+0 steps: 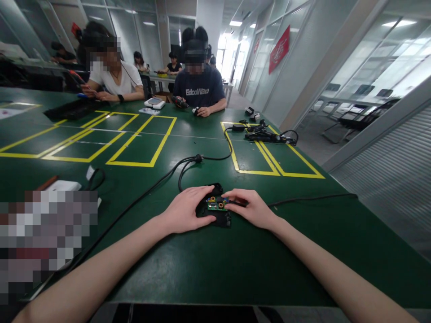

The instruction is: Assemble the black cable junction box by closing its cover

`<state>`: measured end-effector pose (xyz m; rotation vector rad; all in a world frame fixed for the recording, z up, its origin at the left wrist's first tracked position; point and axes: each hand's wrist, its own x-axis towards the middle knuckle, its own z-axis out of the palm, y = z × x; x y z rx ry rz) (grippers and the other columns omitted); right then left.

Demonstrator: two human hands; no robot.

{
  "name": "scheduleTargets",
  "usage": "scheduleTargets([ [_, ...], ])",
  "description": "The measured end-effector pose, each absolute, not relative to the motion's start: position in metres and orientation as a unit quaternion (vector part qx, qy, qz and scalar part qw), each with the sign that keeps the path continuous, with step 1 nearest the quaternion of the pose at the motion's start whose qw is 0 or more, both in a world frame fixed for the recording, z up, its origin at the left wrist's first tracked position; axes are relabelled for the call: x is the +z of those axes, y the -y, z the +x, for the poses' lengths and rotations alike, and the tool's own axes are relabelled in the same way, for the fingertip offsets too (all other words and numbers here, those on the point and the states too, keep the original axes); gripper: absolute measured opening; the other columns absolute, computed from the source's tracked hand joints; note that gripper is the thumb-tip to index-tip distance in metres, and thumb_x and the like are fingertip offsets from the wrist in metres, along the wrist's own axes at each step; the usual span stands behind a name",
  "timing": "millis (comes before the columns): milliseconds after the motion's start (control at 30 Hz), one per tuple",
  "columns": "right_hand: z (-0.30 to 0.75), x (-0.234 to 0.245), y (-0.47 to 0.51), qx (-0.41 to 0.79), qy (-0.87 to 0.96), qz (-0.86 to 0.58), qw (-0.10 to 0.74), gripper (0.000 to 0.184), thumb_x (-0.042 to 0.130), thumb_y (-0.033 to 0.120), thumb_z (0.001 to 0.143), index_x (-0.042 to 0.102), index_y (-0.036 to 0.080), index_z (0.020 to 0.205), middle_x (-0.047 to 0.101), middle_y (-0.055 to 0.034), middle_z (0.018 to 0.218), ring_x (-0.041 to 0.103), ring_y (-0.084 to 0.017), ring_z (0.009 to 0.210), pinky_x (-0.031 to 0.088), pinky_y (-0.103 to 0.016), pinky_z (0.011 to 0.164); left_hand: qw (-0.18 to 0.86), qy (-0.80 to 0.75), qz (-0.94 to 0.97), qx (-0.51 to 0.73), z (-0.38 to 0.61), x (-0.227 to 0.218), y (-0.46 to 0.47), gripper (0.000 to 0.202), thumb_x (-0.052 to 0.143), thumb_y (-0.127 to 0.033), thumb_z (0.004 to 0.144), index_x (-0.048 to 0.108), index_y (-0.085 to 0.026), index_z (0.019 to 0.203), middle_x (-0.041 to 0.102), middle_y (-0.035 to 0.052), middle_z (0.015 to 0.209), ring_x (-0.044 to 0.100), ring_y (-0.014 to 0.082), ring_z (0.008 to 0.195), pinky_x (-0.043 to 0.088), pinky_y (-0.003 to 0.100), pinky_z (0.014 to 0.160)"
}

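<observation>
A small green circuit board (213, 205) with copper-coloured coils lies over a black plastic casing (220, 220), which appears to be in two parts on the green table. From the left, my left hand (185, 210) spans the casing, thumb on the near part and fingertips on the far part. My right hand (253, 207) pinches the board's right end between thumb and fingers. A black cable (303, 198) runs off to the right from beneath that hand. The palm sides of both hands are hidden.
Across the green table (215, 264) lies a black power cable (148, 193) with a plug joint. Black adapters and cords (266, 133) are heaped at the far right. Two people sit opposite, one holding a power drill (180, 102). A blurred-out item (47, 242) is at the left.
</observation>
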<state>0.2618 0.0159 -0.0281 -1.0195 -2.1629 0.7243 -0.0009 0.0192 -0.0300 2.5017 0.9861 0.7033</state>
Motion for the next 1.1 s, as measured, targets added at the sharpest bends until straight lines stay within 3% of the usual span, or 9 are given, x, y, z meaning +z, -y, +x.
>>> scheduleTargets([
  [100, 0.2594, -0.0300, -0.0177, 0.274, 0.817, -0.395, 0.317, 0.037, 0.068, 0.052, 0.095, 0.076, 0.018, 0.106, 0.070, -0.0035, 0.082, 0.055, -0.013, 0.062, 0.045, -0.026, 0.057, 0.185, -0.345, 0.887, 0.247, -0.0033, -0.0292, -0.0207, 0.077, 0.079, -0.047, 0.082, 0.050, -0.022, 0.149, 0.059, 0.0138, 0.150, 0.060, 0.0312, 0.136, 0.048, 0.051, 0.116],
  [233, 0.2575, -0.0309, -0.0224, 0.270, 0.827, -0.397, 0.293, 0.034, 0.070, 0.050, 0.094, 0.077, 0.017, 0.100, 0.067, -0.0019, 0.077, 0.053, -0.013, 0.062, 0.043, -0.025, 0.058, 0.179, -0.337, 0.894, 0.233, -0.0050, -0.0292, -0.0235, 0.067, 0.079, -0.047, 0.083, 0.059, -0.020, 0.141, 0.064, 0.0142, 0.146, 0.058, 0.0314, 0.139, 0.046, 0.051, 0.117],
  [433, 0.2567, -0.0290, -0.0249, 0.269, 0.834, -0.405, 0.261, 0.023, 0.069, 0.039, 0.095, 0.076, 0.017, 0.094, 0.069, -0.0018, 0.077, 0.058, -0.014, 0.065, 0.042, -0.025, 0.061, 0.176, -0.323, 0.902, 0.227, -0.0049, -0.0305, -0.0256, 0.063, 0.078, -0.045, 0.085, 0.060, -0.020, 0.140, 0.064, 0.0129, 0.145, 0.055, 0.0304, 0.141, 0.044, 0.050, 0.119],
  [633, 0.2545, -0.0323, -0.0245, 0.206, 0.859, -0.405, 0.235, 0.023, 0.072, 0.035, 0.093, 0.067, 0.018, 0.078, 0.068, -0.0018, 0.075, 0.060, -0.015, 0.067, 0.042, -0.026, 0.062, 0.186, -0.322, 0.897, 0.238, -0.0053, -0.0320, -0.0239, 0.065, 0.079, -0.045, 0.084, 0.059, -0.020, 0.141, 0.063, 0.0133, 0.147, 0.054, 0.0305, 0.142, 0.044, 0.051, 0.119],
  [767, 0.2554, -0.0324, -0.0241, 0.205, 0.849, -0.407, 0.266, 0.017, 0.069, 0.034, 0.095, 0.069, 0.019, 0.087, 0.069, -0.0030, 0.080, 0.062, -0.015, 0.070, 0.047, -0.026, 0.065, 0.194, -0.323, 0.888, 0.265, -0.0045, -0.0307, -0.0235, 0.050, 0.071, -0.041, 0.092, 0.060, -0.022, 0.138, 0.065, 0.0117, 0.143, 0.057, 0.0283, 0.138, 0.046, 0.048, 0.118],
  [867, 0.2583, -0.0302, -0.0227, 0.205, 0.844, -0.408, 0.284, 0.019, 0.070, 0.036, 0.093, 0.070, 0.019, 0.102, 0.068, -0.0040, 0.086, 0.063, -0.016, 0.072, 0.050, -0.027, 0.063, 0.180, -0.344, 0.871, 0.301, -0.0035, -0.0287, -0.0244, 0.026, 0.062, -0.033, 0.098, 0.067, -0.022, 0.121, 0.071, 0.0094, 0.127, 0.064, 0.0250, 0.124, 0.053, 0.043, 0.107],
  [1000, 0.2607, -0.0290, -0.0193, 0.229, 0.853, -0.378, 0.278, 0.046, 0.080, 0.037, 0.083, 0.065, 0.022, 0.125, 0.065, -0.0087, 0.111, 0.064, -0.019, 0.084, 0.055, -0.028, 0.064, 0.156, -0.378, 0.861, 0.304, -0.0035, -0.0290, -0.0267, 0.013, 0.063, -0.027, 0.094, 0.068, -0.022, 0.105, 0.068, 0.0059, 0.108, 0.066, 0.0222, 0.101, 0.058, 0.036, 0.088],
  [1100, 0.2592, -0.0315, -0.0171, 0.223, 0.862, -0.364, 0.273, 0.063, 0.080, 0.034, 0.082, 0.058, 0.026, 0.141, 0.057, -0.0135, 0.138, 0.067, -0.024, 0.104, 0.061, -0.035, 0.080, 0.157, -0.375, 0.867, 0.287, -0.0049, -0.0308, -0.0282, 0.014, 0.063, -0.025, 0.093, 0.067, -0.021, 0.107, 0.065, 0.0050, 0.110, 0.068, 0.0201, 0.093, 0.057, 0.034, 0.083],
])
